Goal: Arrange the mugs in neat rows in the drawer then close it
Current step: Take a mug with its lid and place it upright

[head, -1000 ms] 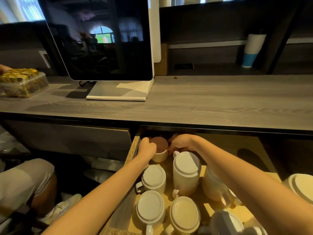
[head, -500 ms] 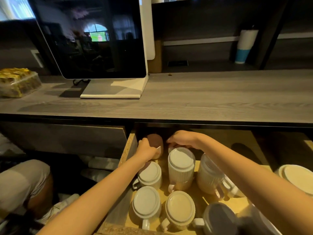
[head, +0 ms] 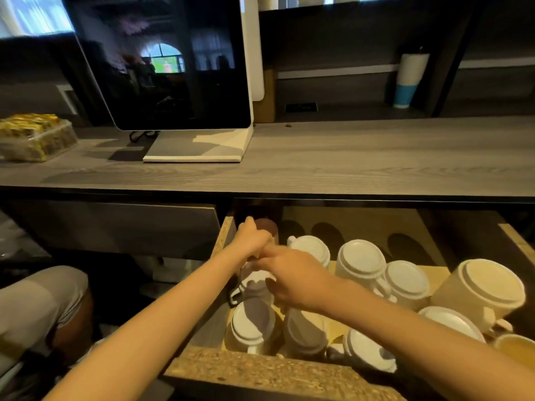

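The wooden drawer (head: 262,373) stands pulled out below the counter, holding several white mugs turned upside down. My left hand (head: 251,237) is at the back left corner, closed against a small mug with a brown bottom (head: 268,225). My right hand (head: 293,274) reaches across to the left column, its fingers curled over a white mug (head: 254,283) just in front of the brown one. Two more mugs (head: 252,324) (head: 304,332) sit nearer the front. A loose row (head: 314,247) (head: 360,259) (head: 406,280) runs rightward, ending in a large mug (head: 489,286).
A grey wood counter (head: 347,160) overhangs the drawer's back. On it stand a dark monitor (head: 162,62) and a clear snack box (head: 34,137). A white and blue cup (head: 408,79) is on the rear shelf. A person's bent knee (head: 37,299) is at the left.
My right hand has come forward and left from the back of the drawer onto the white mug. My left hand has stayed by the brown-bottomed mug. The camera has tilted down.
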